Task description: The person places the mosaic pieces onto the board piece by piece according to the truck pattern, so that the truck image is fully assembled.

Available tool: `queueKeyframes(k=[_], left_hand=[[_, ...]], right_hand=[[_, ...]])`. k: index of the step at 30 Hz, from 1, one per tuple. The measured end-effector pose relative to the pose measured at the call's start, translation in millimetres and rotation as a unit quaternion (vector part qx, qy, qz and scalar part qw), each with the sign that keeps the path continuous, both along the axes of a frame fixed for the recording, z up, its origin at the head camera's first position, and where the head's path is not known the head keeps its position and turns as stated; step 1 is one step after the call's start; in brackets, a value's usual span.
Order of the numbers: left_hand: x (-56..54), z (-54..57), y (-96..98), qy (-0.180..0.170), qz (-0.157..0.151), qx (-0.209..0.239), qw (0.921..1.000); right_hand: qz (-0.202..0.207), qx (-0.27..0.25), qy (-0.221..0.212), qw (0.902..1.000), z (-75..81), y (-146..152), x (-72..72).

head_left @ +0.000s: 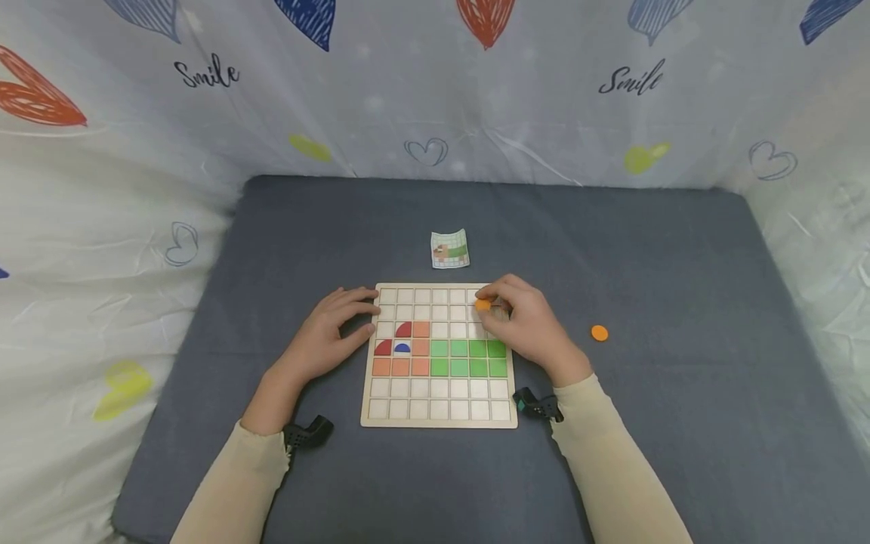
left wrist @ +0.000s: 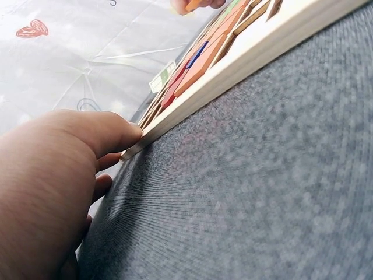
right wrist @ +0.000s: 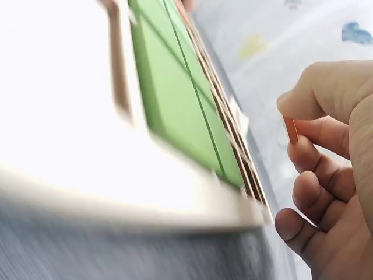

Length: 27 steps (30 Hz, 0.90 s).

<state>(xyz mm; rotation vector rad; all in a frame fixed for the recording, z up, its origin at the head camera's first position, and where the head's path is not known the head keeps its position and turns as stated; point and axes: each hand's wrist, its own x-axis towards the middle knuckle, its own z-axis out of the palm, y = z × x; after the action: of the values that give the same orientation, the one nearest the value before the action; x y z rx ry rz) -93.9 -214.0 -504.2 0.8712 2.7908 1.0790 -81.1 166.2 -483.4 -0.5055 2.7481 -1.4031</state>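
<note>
A wooden grid board (head_left: 435, 424) lies on the grey surface. My left hand (head_left: 329, 332) rests its fingertips and thumb on the board's left edge, the thumb (left wrist: 119, 133) right at the rim. Above the board's upper right part, my right hand (head_left: 530, 321) pinches a thin orange disc (head_left: 482, 304) between thumb and fingers; the disc (right wrist: 291, 129) appears edge-on in the right wrist view. Green square tiles (head_left: 458, 368) fill cells in two rows at the right. On the left are salmon squares (head_left: 401, 367), red rounded pieces (head_left: 404, 329) and a blue half-round piece (head_left: 402, 348).
A second orange disc (head_left: 600, 333) lies on the grey cloth (head_left: 680, 423) to the right of my right hand. Behind the board sits a small printed pattern card (head_left: 450, 250). A patterned white curtain (head_left: 435, 98) hangs along the back and sides.
</note>
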Motion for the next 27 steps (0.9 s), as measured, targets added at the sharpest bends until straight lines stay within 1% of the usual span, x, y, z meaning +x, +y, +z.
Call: queueKeyframes(k=[4, 10, 15, 18, 22, 27], left_hand=[[0.5, 0.2, -0.2, -0.002, 0.001, -0.001, 1.0000], [0.3, 2.3, 0.2, -0.005, 0.002, -0.003, 1.0000], [-0.4, 2.2, 0.5, -0.005, 0.003, -0.004, 1.0000], [-1.0, 0.9, 0.0, -0.003, 0.002, -0.005, 1.0000], [-1.5, 0.3, -0.6, -0.003, 0.001, -0.003, 1.0000], [-1.6, 0.2, -0.9, -0.004, 0.000, -0.002, 1.0000]], right_hand=[[0.034, -0.012, -0.010, 0.9993, 0.4, -15, 3.6], [0.086, -0.004, 0.005, 0.9963, 1.5, -40, 12.3], [0.139, 0.009, 0.011, 0.9902, 1.4, -62, 21.4], [0.157, 0.024, 0.035, 0.9867, 1.2, -73, 26.4], [0.170, 0.060, 0.076, 0.9807, -1.3, -86, 31.1], [0.185, 0.084, 0.106, 0.9735, -4.7, -96, 35.1]])
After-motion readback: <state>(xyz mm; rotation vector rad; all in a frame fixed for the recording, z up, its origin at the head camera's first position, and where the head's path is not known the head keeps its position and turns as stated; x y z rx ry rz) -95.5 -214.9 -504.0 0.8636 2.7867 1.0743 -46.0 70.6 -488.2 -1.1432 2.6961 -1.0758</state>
